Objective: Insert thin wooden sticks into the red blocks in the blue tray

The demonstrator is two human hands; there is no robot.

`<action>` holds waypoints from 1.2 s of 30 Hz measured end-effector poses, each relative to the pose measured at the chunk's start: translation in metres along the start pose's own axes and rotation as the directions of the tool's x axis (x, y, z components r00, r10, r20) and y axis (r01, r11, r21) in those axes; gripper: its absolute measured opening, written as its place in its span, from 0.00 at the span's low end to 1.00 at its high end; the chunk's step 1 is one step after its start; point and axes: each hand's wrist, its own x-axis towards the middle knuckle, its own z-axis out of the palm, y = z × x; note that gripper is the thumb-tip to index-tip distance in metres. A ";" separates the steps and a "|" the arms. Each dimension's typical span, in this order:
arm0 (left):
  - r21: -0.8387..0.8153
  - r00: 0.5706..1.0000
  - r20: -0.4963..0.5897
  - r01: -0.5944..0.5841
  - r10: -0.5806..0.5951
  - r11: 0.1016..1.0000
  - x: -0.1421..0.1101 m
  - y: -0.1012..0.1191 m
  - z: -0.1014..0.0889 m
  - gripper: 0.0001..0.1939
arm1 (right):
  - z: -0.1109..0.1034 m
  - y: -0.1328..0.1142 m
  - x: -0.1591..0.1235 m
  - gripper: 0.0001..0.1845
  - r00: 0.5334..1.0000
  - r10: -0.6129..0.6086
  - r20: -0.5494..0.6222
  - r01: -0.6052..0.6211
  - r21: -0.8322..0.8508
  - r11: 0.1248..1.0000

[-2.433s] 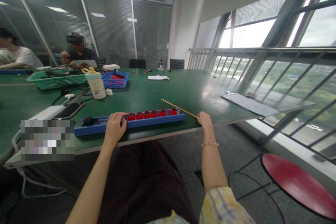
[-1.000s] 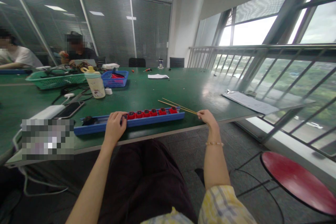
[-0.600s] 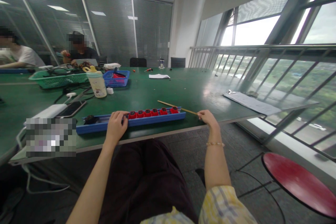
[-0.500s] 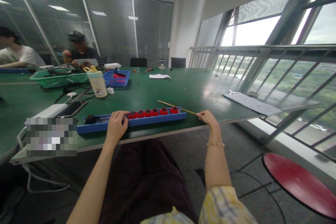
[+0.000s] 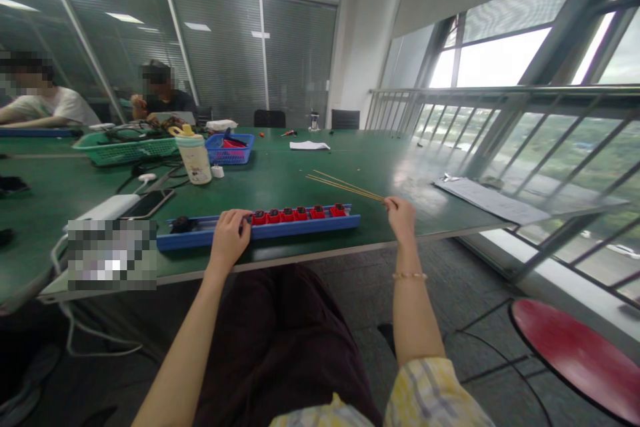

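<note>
A long blue plastic tray [image 5: 305, 229] carrying a row of small red square blocks [image 5: 287, 215] lies along the edge of a green table [image 5: 370, 167], steadied by a left hand [image 5: 230, 237] with curled fingers. The right hand [image 5: 401, 217] pinches thin golden sticks [image 5: 345, 187] beyond the tray's right end; a cream lidded cup [image 5: 195, 160] stands behind.

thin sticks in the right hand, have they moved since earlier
Yes, the thin sticks have moved farther out: earlier they overlapped the right end of the blue rail, now they show wholly beyond it.
</note>
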 end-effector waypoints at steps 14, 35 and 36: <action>-0.012 0.998 -0.047 0.036 -0.037 0.999 0.000 0.003 -0.001 0.16 | 0.058 -0.027 -0.023 0.19 0.986 -0.156 0.059 0.117 0.419 0.900; -0.095 0.998 0.031 -0.047 0.050 0.994 -0.002 0.007 -0.006 0.16 | 0.055 -0.035 -0.029 0.19 0.973 -0.227 0.049 0.202 0.298 0.933; -0.099 0.998 0.032 -0.045 0.048 0.994 -0.002 0.007 -0.006 0.16 | 0.055 -0.035 -0.029 0.19 0.972 -0.228 0.050 0.204 0.295 0.934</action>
